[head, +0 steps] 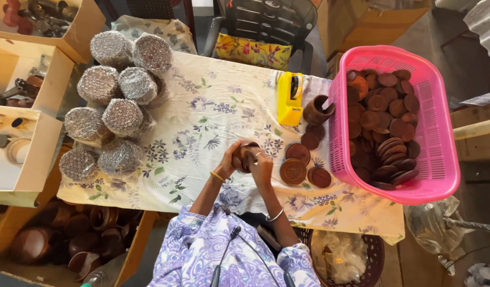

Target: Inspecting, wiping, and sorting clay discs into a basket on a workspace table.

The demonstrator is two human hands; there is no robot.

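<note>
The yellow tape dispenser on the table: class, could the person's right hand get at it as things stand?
Probably yes. The yellow tape dispenser stands on open cloth beyond the right hand, nothing between; but that hand now holds a brown pot.

Small brown clay pot (pixel 244 155) | round, dark, tilted | held above floral tablecloth (pixel 202 117), just left of loose clay lids (pixel 303 159)

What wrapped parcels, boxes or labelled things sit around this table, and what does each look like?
Bubble-wrapped round bundles: clustered on the table's left end, silvery, cylinder-shaped.
Open cardboard boxes: along the left edge, tan, holding small dark items.
Yellow tape dispenser: table's far middle, blocky, with a dark roll.
Pink plastic basket: right end, full of brown round wooden lids.
Both hands, left hand and right hand, hold a brown round wooden piece.
No signs or screens.
</note>
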